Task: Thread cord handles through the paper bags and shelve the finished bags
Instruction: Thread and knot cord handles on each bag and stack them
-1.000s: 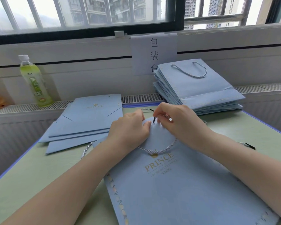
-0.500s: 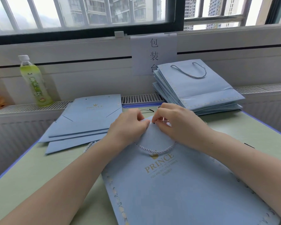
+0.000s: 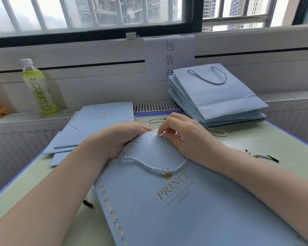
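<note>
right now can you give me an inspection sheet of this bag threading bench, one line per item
surface: pale green table with a blue edge, bare at the right.
job's things: blue PRINCE bag lies flat under both hands, a cord handle looped across its front; stack of finished bags far right; flat unthreaded bags far left.
clutter: loose cords, one beside the right forearm, one behind the hands.
grips: left hand holds the bag's top edge; right hand pinches a cord end at that edge.
cables: nothing seen.
surroundings: green drink bottle on the radiator ledge, paper sign below a barred window.
</note>
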### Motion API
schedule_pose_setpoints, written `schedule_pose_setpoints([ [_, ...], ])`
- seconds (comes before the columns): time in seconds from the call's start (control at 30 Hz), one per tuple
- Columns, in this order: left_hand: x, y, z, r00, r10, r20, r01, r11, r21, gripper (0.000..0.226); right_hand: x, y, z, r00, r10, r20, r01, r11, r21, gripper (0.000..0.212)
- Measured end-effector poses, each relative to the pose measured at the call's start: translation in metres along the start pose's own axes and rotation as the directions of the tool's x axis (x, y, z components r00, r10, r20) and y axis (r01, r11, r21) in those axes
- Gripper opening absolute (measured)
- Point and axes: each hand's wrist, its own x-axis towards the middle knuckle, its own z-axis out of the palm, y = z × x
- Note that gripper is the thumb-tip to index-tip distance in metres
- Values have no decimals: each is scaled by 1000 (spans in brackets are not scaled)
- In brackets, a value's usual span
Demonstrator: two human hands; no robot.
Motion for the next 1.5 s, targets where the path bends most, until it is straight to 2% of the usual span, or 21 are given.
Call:
schedule_pose_setpoints([
  [0.1,-1,-2,-2,997,12,81,-9,999,-35,24,0,-1,-1,1000,0,-6,1,1000,9,8],
  [0.37,3,-10,-12,983,39,181,-35,999,-25,30,-2,-8,-1,999,-46,13,46,999,-8,14],
  [0.53,6,-11,-12,992,27,121,-41,993,112,21,-3,-8,-3,997,-54,45,57,997,-61,24],
  [0.6,6,-12,-12,996,23,87,-37,987,160,23,-3,-9,-4,996,-42,81,47,997,-69,18],
  [0.67,8,-14,-11,999,33,19,-36,983,177,21,-3,-9,-6,989,1,146,11,997,-79,13],
  [0.8,14,-17,-9,992,53,-112,-31,982,189,13,-3,-2,-5,949,115,292,-102,993,-59,19],
  [0.83,15,-17,-7,991,58,-123,-34,981,191,13,-3,-1,-5,951,123,282,-122,992,-21,17],
  [0.9,15,-13,-4,981,99,-168,-59,971,230,17,0,-1,-7,973,158,168,-181,975,131,12],
  [0.97,12,-8,2,941,235,-244,-122,907,403,16,5,-4,-14,969,247,-23,-226,917,330,21],
  [1.03,11,-5,8,876,410,-254,-198,785,587,15,10,-4,-23,915,354,-191,-222,840,495,30],
  [1.13,10,-2,14,787,586,-193,-256,594,762,22,13,-5,-29,831,423,-362,-174,814,554,33],
  [1.2,10,-2,14,750,631,-198,-233,533,813,25,13,-7,-28,812,431,-395,-160,814,559,31],
  [1.27,10,-3,11,710,668,-225,-227,519,824,27,13,-7,-29,804,438,-403,-168,817,552,28],
  [1.37,8,-3,6,602,739,-302,-187,498,847,30,15,-1,-37,796,465,-389,-266,845,464,19],
  [1.43,6,-2,3,506,779,-370,-118,487,865,32,18,3,-43,802,553,-227,-416,789,453,12],
  [1.5,4,0,0,394,811,-433,-54,490,870,33,16,7,-47,780,623,57,-592,704,392,25],
])
